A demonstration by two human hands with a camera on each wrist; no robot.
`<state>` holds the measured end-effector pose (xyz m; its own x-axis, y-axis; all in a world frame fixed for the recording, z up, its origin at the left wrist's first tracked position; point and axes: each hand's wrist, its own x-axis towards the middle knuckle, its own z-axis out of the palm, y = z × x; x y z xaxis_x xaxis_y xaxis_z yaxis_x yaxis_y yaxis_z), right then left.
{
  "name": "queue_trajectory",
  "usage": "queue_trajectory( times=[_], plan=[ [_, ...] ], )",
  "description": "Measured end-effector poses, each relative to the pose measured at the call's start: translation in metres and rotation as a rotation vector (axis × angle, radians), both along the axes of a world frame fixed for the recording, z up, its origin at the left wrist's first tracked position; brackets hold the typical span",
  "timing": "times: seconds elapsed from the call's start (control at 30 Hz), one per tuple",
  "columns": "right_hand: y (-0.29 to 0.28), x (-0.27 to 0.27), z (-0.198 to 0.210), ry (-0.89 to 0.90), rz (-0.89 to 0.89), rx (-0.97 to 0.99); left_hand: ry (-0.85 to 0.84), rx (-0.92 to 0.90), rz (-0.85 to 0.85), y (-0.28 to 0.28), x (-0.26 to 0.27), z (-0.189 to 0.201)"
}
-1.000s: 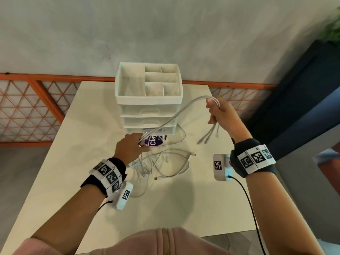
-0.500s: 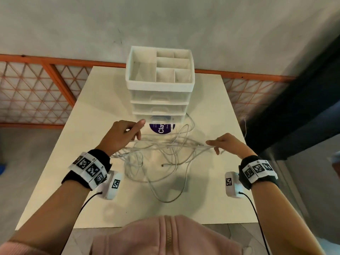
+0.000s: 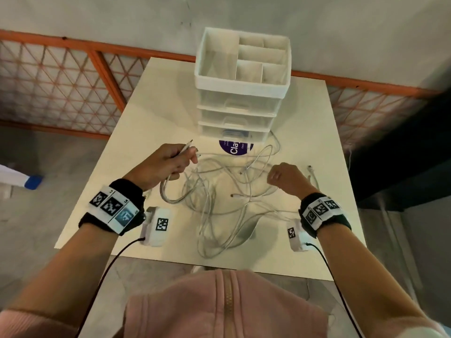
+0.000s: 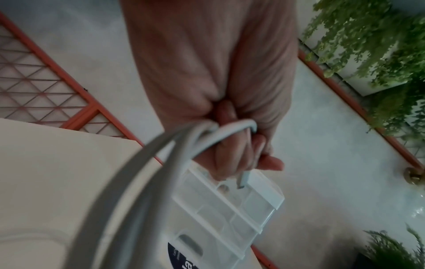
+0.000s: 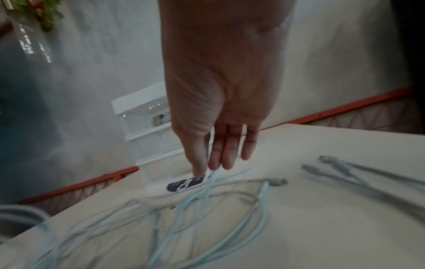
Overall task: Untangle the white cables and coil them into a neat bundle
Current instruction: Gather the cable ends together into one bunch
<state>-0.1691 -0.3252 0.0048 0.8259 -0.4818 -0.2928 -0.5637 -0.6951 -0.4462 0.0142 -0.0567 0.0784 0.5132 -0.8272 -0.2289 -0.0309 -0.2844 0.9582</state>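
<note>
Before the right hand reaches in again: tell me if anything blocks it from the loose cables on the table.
Nothing visible does. The right hand hangs just above the white cables, fingers pointing down at a strand. The drawer organizer stands behind the tangle, not between. The left hand grips several strands off to the side.

"Cla…" in white on the purple round sticker (image 3: pixel 235 148)

White cables (image 3: pixel 219 191) on my cream table (image 3: pixel 146 132). White organiser (image 3: pixel 241 76); purple sticker (image 3: pixel 235 148), white lettering. My wristbands (image 3: pixel 114 208): black, checkered white tags. Pink hoodie (image 3: pixel 219 306).
</note>
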Motion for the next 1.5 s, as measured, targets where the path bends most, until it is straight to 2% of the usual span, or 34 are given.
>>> queue_trajectory(
  times=[0.07, 0.13, 0.2, 0.27, 0.37, 0.53, 0.67, 0.77, 0.83, 0.9, 0.97, 1.03, 1.17, 1.23, 1.27, 1.33, 1.4, 1.5],
  plan=[
    [0.013, 0.017, -0.006, -0.203, 0.043, -0.060, 0.004, 0.004, 0.011, 0.002, -0.002, 0.000],
    [0.025, 0.034, -0.014, -0.237, 0.127, -0.166, 0.002, 0.013, 0.030, 0.002, -0.006, -0.001],
    [0.028, 0.046, -0.021, -0.148, 0.195, -0.243, -0.030, 0.019, 0.029, -0.004, -0.013, -0.002],
    [0.026, 0.055, -0.030, 0.025, 0.226, -0.284, -0.057, 0.017, 0.040, -0.005, -0.019, -0.004],
    [0.017, 0.058, -0.043, 0.274, 0.180, -0.354, -0.046, -0.008, 0.049, -0.008, -0.025, -0.007],
    [0.010, 0.056, -0.053, 0.315, 0.130, -0.599, 0.017, -0.018, 0.020, -0.008, -0.026, -0.013],
    [0.003, 0.054, -0.052, 0.304, 0.052, -0.531, 0.030, -0.015, -0.017, -0.009, -0.025, -0.016],
    [-0.014, 0.051, -0.036, 0.301, 0.017, -0.474, 0.045, -0.012, 0.049, -0.017, -0.025, -0.015],
    [-0.030, 0.051, -0.015, 0.310, -0.048, -0.360, 0.048, 0.011, 0.097, -0.026, -0.024, -0.015],
    [-0.041, 0.052, 0.009, 0.287, -0.131, -0.212, 0.021, 0.011, 0.066, -0.037, -0.023, -0.016],
    [-0.044, 0.055, 0.038, 0.233, -0.201, -0.128, 0.004, 0.037, 0.044, -0.049, -0.022, -0.019],
    [-0.040, 0.061, 0.065, 0.146, -0.258, -0.040, 0.055, 0.034, 0.072, -0.059, -0.024, -0.020],
    [-0.011, 0.066, 0.107, 0.014, -0.209, 0.228, 0.160, -0.056, 0.102, -0.080, -0.031, -0.016],
    [0.000, 0.068, 0.117, 0.004, -0.150, 0.205, 0.156, -0.066, 0.077, -0.087, -0.031, -0.015],
    [0.002, 0.069, 0.118, 0.007, -0.123, 0.116, 0.153, -0.066, 0.071, -0.088, -0.030, -0.015],
    [-0.001, 0.071, 0.114, 0.009, -0.143, -0.064, 0.156, -0.067, 0.067, -0.092, -0.030, -0.015],
    [-0.007, 0.069, 0.114, -0.029, -0.205, -0.152, 0.160, -0.074, 0.067, -0.095, -0.028, -0.014],
    [-0.007, 0.066, 0.119, -0.162, -0.230, -0.113, 0.150, -0.077, 0.075, -0.100, -0.027, -0.014]
  ],
)
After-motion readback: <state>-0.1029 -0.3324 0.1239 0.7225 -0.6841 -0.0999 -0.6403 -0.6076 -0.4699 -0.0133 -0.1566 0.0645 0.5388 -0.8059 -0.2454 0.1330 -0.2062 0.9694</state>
